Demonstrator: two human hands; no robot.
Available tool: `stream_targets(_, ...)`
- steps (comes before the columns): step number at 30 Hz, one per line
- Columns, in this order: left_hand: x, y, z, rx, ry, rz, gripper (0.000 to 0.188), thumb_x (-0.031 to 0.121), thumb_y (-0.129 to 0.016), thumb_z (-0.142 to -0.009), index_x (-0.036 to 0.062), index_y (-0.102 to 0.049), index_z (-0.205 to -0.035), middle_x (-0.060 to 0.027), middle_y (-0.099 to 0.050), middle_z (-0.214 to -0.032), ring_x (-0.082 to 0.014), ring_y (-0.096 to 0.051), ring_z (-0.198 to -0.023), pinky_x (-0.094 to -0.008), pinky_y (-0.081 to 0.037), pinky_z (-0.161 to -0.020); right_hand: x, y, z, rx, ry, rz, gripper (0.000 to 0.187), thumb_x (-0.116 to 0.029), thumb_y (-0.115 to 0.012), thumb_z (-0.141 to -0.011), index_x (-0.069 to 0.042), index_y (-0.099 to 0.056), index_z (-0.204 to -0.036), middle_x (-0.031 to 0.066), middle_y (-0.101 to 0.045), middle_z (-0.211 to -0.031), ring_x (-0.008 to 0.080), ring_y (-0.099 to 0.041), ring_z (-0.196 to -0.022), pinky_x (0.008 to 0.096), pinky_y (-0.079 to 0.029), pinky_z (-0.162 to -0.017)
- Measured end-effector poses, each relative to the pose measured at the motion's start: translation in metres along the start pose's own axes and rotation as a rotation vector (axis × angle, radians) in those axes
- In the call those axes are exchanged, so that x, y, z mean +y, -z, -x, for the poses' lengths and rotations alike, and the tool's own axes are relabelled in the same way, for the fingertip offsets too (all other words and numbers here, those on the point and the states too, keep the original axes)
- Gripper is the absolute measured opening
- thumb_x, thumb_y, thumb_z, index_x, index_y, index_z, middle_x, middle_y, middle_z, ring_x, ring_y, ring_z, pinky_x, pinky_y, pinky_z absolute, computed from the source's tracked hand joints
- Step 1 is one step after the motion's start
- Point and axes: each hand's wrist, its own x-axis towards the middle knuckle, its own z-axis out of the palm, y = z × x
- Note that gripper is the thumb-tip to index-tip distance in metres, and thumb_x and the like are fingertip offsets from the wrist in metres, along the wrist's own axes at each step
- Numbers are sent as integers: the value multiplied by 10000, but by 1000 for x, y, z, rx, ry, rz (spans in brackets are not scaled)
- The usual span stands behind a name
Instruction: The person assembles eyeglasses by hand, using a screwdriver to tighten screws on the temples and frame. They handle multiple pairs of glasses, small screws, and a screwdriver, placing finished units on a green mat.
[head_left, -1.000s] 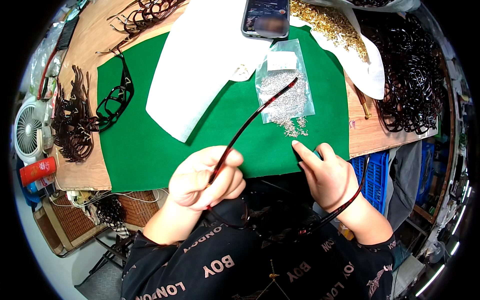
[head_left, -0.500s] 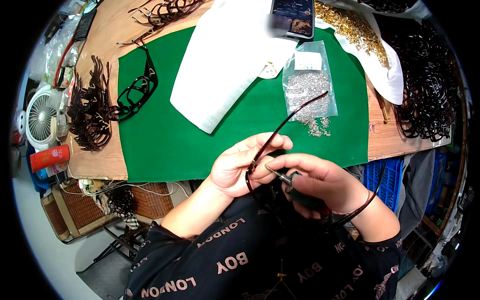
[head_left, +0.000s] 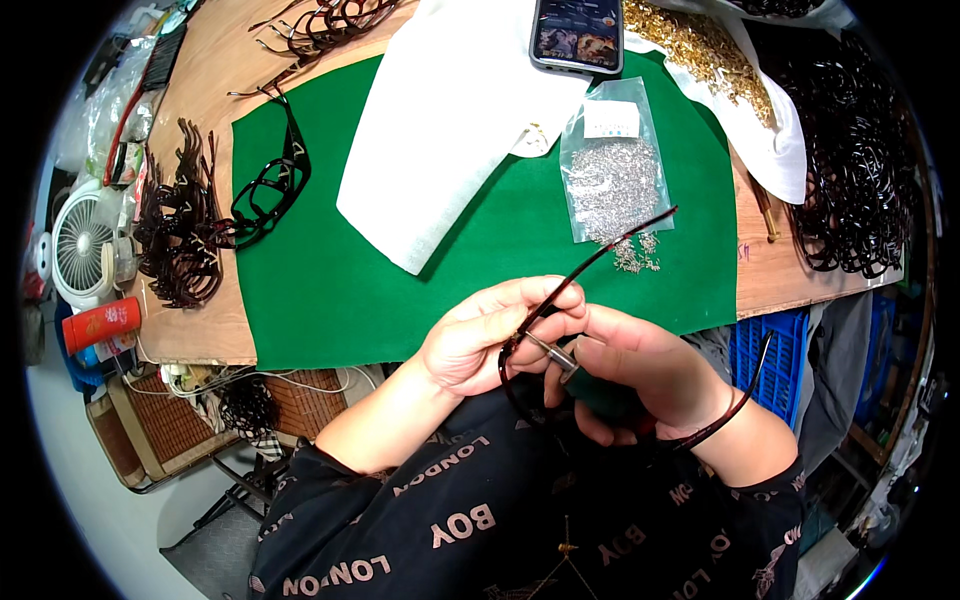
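Note:
Between the thumb and fingers of my left hand point(head_left: 480, 338) is a dark tortoiseshell glasses frame point(head_left: 597, 255), near the hinge of one temple. That temple slants up and to the right; the other temple passes beside my right wrist. My right hand point(head_left: 650, 375) is closed round a screwdriver point(head_left: 563, 358) with a dark green handle. Its thin metal tip meets the frame near the hinge, by my left fingertips. The front of the frame is mostly lost against my dark shirt. Beyond my hands, a clear bag of small silver screws point(head_left: 615, 185) lies with some spilled out.
A green mat point(head_left: 300, 310) covers the wooden table under a white cloth point(head_left: 400, 190) and a phone point(head_left: 578, 35). Glasses frames point(head_left: 270, 195) and piled temples point(head_left: 180, 225) lie left. At right are gold parts point(head_left: 710, 60) on white cloth and a heap of dark frames point(head_left: 855, 170).
The screwdriver tip has come up against the frame's hinge area, where it stood slightly apart before. The raised temple has tilted lower to the right. My view has shifted slightly.

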Motion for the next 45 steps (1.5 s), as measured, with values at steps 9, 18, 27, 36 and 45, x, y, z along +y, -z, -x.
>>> stream_targets(9, 6, -30, 3, 116, 21, -151, 567, 193, -566, -868, -16, -317, -1332, -112, -483, -1226, -144, -538, -877, -271, -447, -765, -2, 10, 7, -146, 164, 103, 295, -198, -464, -921, -18, -462, -1155, 132, -577, -869, 137, -518, -484, 212, -371, -381)
stream_targets(18, 59, -158, 50, 918, -467, -2523, 346, 36, -620, -745, 16, -576, -1087, -139, -586, -826, -283, -586, -727, -344, -470, -621, 10, 59, 0, 97, 448, 194, 295, -166, -467, -916, 40, -444, -1125, 158, -558, -850, 171, -530, -481, 220, -400, -396)
stream_targets(27, 115, -104, 53, 1063, -344, -2618, 251, 82, -624, -725, 58, -622, -975, -115, -602, -828, -297, -579, -786, -362, -472, -694, 10, 63, 1, 99, 459, 203, 283, -163, -461, -919, 26, -456, -1130, 157, -554, -860, 177, -532, -497, 230, -395, -392)
stream_targets(36, 220, -76, -76, 1156, -282, -2786, 756, 517, -645, -692, 33, -443, -1236, -232, -473, -1177, -359, -439, -1130, -414, -360, -945, 12, 59, -2, 105, 459, 211, 258, -120, -447, -924, 14, -455, -1145, 143, -549, -875, 162, -538, -545, 225, -409, -429)
stream_targets(45, 274, -14, -226, 1825, 188, -2364, 883, 537, -563, -764, 144, -134, -1427, -247, -155, -1434, -374, -304, -1272, -499, -265, -999, 16, 61, -2, 166, 502, 250, 290, -176, -492, -909, 8, -473, -1133, 138, -555, -861, 173, -525, -517, 231, -396, -397)
